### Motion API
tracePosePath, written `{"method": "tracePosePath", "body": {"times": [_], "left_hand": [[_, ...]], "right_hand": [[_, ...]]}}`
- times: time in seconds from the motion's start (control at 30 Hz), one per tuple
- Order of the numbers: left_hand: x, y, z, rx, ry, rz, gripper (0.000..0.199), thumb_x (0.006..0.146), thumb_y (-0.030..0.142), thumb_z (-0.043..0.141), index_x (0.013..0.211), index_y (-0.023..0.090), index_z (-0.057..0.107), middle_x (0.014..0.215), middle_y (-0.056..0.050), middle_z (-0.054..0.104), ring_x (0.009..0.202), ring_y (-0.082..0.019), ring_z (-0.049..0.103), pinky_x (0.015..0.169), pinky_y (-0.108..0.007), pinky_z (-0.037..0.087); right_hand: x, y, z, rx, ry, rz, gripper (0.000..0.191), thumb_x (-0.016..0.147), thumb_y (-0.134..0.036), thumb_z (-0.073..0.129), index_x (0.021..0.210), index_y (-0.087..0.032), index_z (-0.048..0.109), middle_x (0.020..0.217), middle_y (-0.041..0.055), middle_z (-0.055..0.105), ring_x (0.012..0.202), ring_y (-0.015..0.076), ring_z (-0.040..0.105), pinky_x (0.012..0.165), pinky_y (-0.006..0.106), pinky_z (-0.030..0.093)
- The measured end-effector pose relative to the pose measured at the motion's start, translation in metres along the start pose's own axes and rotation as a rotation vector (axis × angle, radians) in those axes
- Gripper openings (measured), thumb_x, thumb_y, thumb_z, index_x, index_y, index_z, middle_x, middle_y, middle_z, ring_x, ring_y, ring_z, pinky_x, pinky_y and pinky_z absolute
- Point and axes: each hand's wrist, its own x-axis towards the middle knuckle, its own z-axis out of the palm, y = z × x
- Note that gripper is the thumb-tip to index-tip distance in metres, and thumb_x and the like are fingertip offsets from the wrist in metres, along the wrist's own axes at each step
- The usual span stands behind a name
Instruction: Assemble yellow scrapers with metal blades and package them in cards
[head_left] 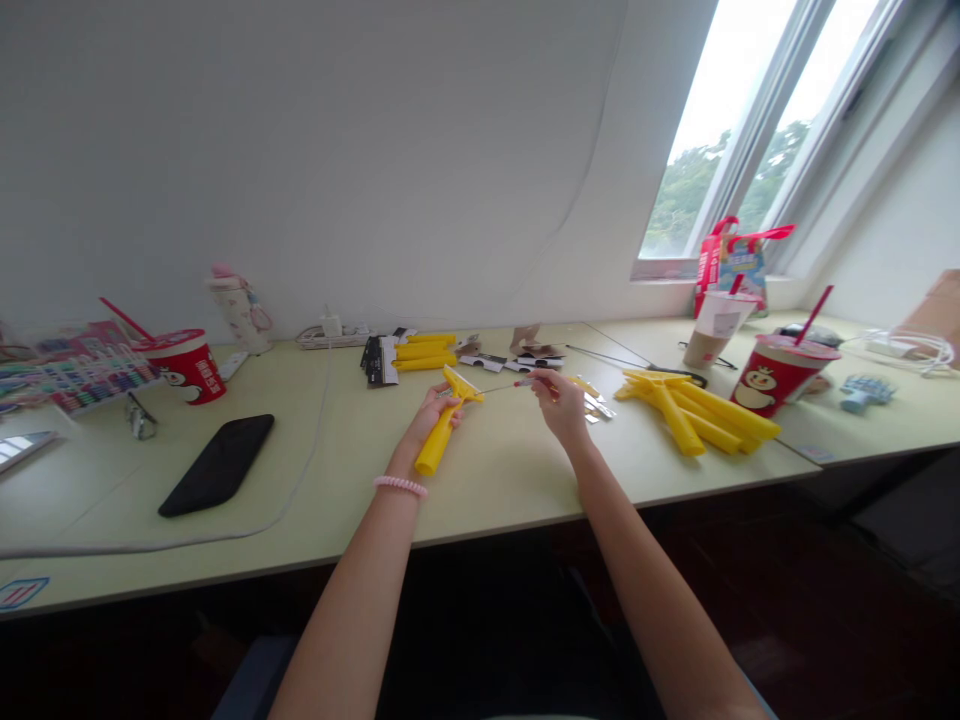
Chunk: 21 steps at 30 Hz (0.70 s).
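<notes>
My left hand (431, 415) is shut around a yellow plastic T-shaped tool (441, 437), probably a small squeegee, with its handle pointing toward me. My right hand (559, 405) pinches a thin rod with a red grip (525, 382), and its fine tip reaches toward the tool's yellow head. Just beyond my right hand lie small shiny metal strips (598, 405). More yellow tools lie in a heap (694, 415) to the right, and several yellow handles (424, 352) lie at the back. A pink band (400, 487) circles my left wrist.
A black phone (217, 465) lies left on the pale green desk (337, 500), beside red paper cups (184, 367) and a drink cup (784, 375). A power strip (326, 339), black card packs (379, 360) and a bottle (240, 310) stand along the wall.
</notes>
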Motion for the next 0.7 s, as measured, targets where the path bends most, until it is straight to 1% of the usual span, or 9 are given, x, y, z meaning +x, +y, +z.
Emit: {"method": "tracePosePath", "body": {"times": [0.33,0.53,0.7], "left_hand": [[-0.0008,-0.0008,-0.0003,0.012,-0.006,0.001,0.049,0.069,0.003,0.056,0.109,0.022,0.035,0.087,-0.008,0.059,0.046,-0.003,0.046,0.039,-0.012,0.035],[-0.0013,-0.0002,0.0007,0.038,0.000,-0.001,0.048,0.069,0.003,0.055,0.108,0.022,0.035,0.087,-0.006,0.057,0.045,-0.003,0.047,0.039,-0.013,0.035],[-0.0060,0.0002,0.0046,0.093,-0.025,0.025,0.045,0.070,0.002,0.050,0.107,0.021,0.034,0.084,-0.006,0.057,0.044,-0.003,0.046,0.040,-0.014,0.035]], "right_hand": [[-0.0004,-0.0022,0.0012,0.040,-0.039,0.044,0.020,0.076,-0.029,0.051,0.085,-0.017,0.065,0.073,0.0052,0.065,0.064,0.0159,0.059,0.059,0.028,0.049],[-0.0005,-0.0046,-0.0002,-0.006,-0.039,0.018,0.026,0.078,-0.036,0.051,0.084,-0.016,0.066,0.071,0.0055,0.065,0.061,0.0150,0.057,0.058,0.028,0.049],[-0.0021,-0.0045,-0.0002,-0.047,-0.025,-0.015,0.027,0.079,-0.037,0.052,0.084,-0.016,0.067,0.066,0.0042,0.063,0.056,0.0130,0.054,0.056,0.026,0.047]]}}
